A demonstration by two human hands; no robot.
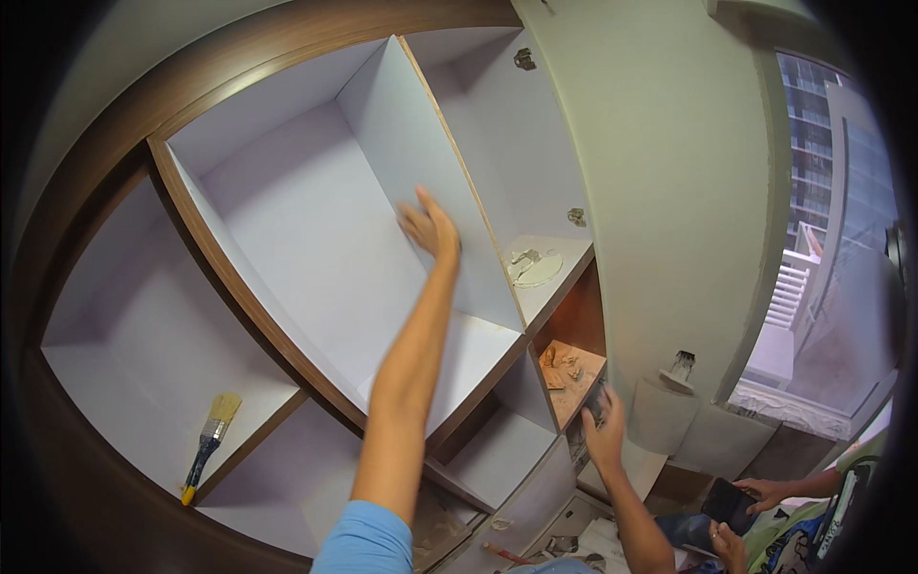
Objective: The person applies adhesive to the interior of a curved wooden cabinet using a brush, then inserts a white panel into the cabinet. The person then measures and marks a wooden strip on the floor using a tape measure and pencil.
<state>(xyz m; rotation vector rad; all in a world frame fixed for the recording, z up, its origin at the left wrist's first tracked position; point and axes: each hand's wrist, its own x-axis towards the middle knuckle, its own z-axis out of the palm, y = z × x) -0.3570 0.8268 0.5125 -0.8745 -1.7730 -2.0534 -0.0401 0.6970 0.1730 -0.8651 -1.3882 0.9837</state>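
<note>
A large wood-framed cabinet point(277, 72) with pale, white-lined compartments fills the middle and left. Inside its big compartment, my left hand point(430, 227) is raised against or close to the upright divider panel point(406, 143); its fingers are apart, slightly blurred, and hold nothing. Lower on the right, my right hand point(604, 430) is beside the front edge of a small brown-lined compartment point(585, 304). Its fingers close around a dark object point(594, 402), mostly hidden, whose kind I cannot make out. Scraps and dust point(566, 368) lie in that small compartment.
A paintbrush point(212, 445) lies on the left shelf. A round whitish lid with paste-like lumps point(535, 268) rests on the right shelf, below two metal hinges point(524, 59). Lower right, another person's hands point(760, 493) are near a dark object point(727, 504). A window point(813, 230) stands at right.
</note>
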